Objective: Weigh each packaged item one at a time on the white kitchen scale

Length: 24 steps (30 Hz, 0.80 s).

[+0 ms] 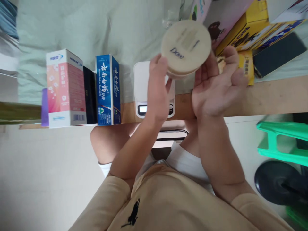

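Observation:
A round cream-coloured Dove jar (186, 46) is raised above the table, its printed lid tilted toward me. My left hand (157, 86) grips the jar at its left edge, thumb against the side. At the jar's lower right is my right hand (214, 83), palm up with fingers apart; some of its fingers reach to the jar's edge, and whether they bear on it is unclear. Beneath my left hand lies a white kitchen scale (141, 83) with a lit display, partly hidden by the hand and wrist.
On the left stand a pink and white box (66, 89), a dark box (90, 96) and a blue toothpaste box (107, 89). Yellow boxes (250, 25) and a dark phone-like slab (280, 54) lie at right. A green stool (271, 138) is on the floor.

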Motion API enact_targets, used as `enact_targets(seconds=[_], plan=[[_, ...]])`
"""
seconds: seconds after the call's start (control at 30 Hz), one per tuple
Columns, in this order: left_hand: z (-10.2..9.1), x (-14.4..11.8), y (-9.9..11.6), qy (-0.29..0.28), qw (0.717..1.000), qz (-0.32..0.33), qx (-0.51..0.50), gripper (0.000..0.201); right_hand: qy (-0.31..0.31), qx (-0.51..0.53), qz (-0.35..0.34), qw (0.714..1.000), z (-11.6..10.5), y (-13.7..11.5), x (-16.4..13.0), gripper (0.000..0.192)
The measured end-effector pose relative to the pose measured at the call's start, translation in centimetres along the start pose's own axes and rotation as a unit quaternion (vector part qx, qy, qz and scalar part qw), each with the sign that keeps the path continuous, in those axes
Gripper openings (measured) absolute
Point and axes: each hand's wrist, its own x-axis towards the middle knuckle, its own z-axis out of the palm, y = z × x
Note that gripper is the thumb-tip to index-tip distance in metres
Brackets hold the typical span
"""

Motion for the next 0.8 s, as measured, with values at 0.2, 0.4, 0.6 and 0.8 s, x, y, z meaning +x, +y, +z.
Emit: enact_targets(seconds=[0.2, 0.4, 0.6, 0.8], plan=[[-6.6, 0.5, 0.9, 0.007, 0.996, -0.075, -0.055, 0.073, -0.093, -0.076, 0.025, 0.992, 2.9, 0.8, -0.5, 0.059], [-9.2, 0.1, 2.8, -0.057, 0.990, -0.115, -0.056, 0.059, -0.117, 0.028, 0.037, 0.992, 3.5, 1.7, -1.0, 0.052], [-7.8, -0.4, 5.7, -0.016, 0.976, -0.194, -0.096, 0.051, -0.111, 0.145, 0.014, 0.983, 2.9, 3.1, -0.6, 0.053], [-9.4, 0.8, 2.0, -0.086, 0.979, -0.159, -0.096, 0.046, -0.116, 0.117, 0.010, 0.986, 2.3, 3.6, 0.0, 0.057]])
